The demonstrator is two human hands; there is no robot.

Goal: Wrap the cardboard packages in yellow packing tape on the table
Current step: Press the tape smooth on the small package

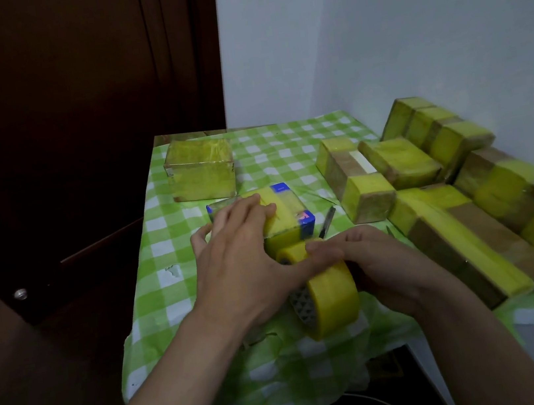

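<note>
The left hand (243, 261) covers the near half of the blue cardboard box banded with yellow tape (289, 209), so the print there cannot be seen. The right hand (382, 261) grips the roll of yellow packing tape (337, 299). Its lower fingers are hidden behind the roll, and the pattern on the core is too blurred to read. A small dark tool (328, 222) beside the box cannot be identified. The tape-wrapped brown packages (500, 195) blur toward the right edge, which cuts them off.
</note>
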